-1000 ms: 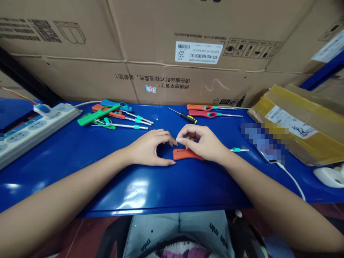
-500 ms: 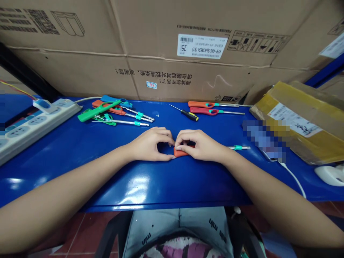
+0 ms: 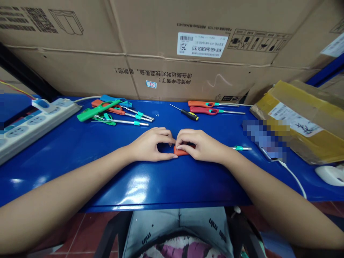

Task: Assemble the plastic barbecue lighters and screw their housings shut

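Note:
An orange long-nosed gas lighter point(image 3: 180, 152) lies on the blue table in front of me, its metal tube point(image 3: 245, 148) pointing right and its middle hidden under my right hand. My left hand point(image 3: 153, 145) is curved round its handle end, thumb on the near side and fingertips on the far side. My right hand point(image 3: 199, 145) rests over the handle. Its thumb and forefinger are pinched together above the handle's end, and whatever is between them is too small to make out.
Behind my left hand lies a pile of green, orange and blue lighters point(image 3: 107, 110). A screwdriver point(image 3: 189, 114) and two lighters point(image 3: 204, 110) lie at the back. A power strip point(image 3: 34, 120) stands left; a taped box point(image 3: 303, 122) and a phone point(image 3: 266, 141) are right.
My left thumb has slid slightly right along the lighter's near edge. The lighter's tube tip has shifted a touch to the right. Both hands otherwise keep their places.

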`<state>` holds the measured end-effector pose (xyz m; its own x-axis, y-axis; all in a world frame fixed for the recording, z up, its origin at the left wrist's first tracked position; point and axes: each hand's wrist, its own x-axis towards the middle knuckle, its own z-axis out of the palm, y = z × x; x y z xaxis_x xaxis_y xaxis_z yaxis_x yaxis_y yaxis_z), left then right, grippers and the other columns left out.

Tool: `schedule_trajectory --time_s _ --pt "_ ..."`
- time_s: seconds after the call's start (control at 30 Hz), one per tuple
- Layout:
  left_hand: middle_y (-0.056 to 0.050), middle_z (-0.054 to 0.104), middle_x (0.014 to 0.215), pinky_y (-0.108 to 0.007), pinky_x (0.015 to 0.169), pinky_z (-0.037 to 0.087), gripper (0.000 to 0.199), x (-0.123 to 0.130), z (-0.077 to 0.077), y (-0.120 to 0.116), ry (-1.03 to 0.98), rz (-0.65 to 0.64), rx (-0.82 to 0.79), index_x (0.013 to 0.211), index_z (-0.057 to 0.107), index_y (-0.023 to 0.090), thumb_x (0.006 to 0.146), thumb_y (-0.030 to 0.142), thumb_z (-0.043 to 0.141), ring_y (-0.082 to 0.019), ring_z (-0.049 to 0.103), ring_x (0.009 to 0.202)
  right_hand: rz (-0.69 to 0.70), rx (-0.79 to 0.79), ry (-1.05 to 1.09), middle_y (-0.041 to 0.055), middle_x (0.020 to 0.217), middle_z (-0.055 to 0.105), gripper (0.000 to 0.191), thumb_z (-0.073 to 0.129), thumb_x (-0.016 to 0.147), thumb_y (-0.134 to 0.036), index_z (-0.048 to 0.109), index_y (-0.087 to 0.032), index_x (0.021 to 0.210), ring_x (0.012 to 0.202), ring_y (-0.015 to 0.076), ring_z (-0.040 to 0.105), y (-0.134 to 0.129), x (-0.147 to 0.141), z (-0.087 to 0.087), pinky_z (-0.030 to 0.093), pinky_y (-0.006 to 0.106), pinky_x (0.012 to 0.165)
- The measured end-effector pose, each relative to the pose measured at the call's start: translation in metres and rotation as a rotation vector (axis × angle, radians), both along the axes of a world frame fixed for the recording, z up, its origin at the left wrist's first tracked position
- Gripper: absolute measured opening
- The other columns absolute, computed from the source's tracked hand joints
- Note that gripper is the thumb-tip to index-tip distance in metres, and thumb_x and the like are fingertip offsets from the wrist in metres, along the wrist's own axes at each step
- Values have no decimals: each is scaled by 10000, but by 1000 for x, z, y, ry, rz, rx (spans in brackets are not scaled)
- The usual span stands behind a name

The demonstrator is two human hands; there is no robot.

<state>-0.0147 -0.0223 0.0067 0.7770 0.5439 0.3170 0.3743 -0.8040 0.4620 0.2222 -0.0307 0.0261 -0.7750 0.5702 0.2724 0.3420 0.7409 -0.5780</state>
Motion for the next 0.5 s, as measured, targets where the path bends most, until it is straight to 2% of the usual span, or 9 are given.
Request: schedule_trajectory --time_s 0.33,0.5 --pt "-63 726 951 -342 858 466 208 1 0 0 -49 -15 -33 973 777 215 865 388 735 -206 649 886 -4 105 -126 61 943 648 148 519 964 -127 642 -190 910 866 187 599 -1 -1 -1 472 316 789" --pt "-67 716 942 -332 849 466 242 1 0 0 -37 -8 -18 971 773 201 866 417 736 -203 641 875 -13 34 -77 62 983 654 101 554 964 -149 644 -192 945 892 182 610 -2 2 3 478 312 803"
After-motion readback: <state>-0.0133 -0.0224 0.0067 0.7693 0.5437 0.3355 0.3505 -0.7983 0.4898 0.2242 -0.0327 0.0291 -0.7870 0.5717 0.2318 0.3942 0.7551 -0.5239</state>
